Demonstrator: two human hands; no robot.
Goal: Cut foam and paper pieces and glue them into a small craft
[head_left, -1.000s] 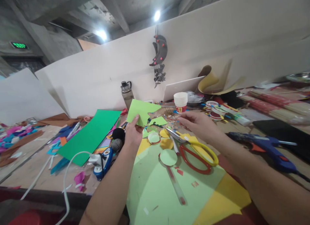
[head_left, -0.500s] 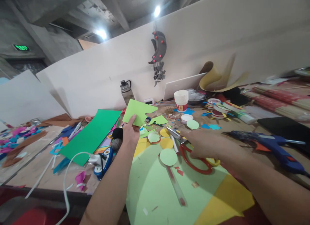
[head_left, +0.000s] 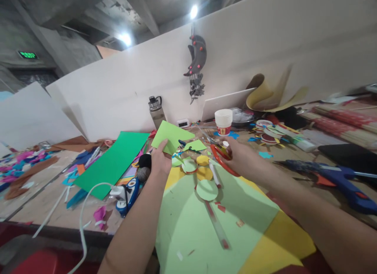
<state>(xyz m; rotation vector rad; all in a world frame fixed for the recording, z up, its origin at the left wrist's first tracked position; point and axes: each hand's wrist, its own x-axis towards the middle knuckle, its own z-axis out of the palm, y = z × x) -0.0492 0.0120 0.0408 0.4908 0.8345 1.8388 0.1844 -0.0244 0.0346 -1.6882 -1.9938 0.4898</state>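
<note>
My left hand (head_left: 160,160) is closed in a pinch on a light green paper piece (head_left: 171,136), held up above the table. To its right, my right hand (head_left: 240,158) is wrapped round red-handled scissors (head_left: 221,155), lifted off the table with the blades pointing up and left toward the paper. Below both hands lie a large light green sheet (head_left: 194,223) over a yellow sheet (head_left: 279,242), a cut green circle (head_left: 207,189) and a clear ruler (head_left: 216,227).
A dark green sheet (head_left: 110,164) lies to the left beside a white cable (head_left: 85,211). A blue glue gun (head_left: 335,177) lies at the right. A paper cup (head_left: 223,122), a water bottle (head_left: 156,113) and paper scraps crowd the back by the white wall.
My right hand came down onto the scissors lying on the sheet, took hold of them and lifted them toward the green paper. The left hand barely moved.
</note>
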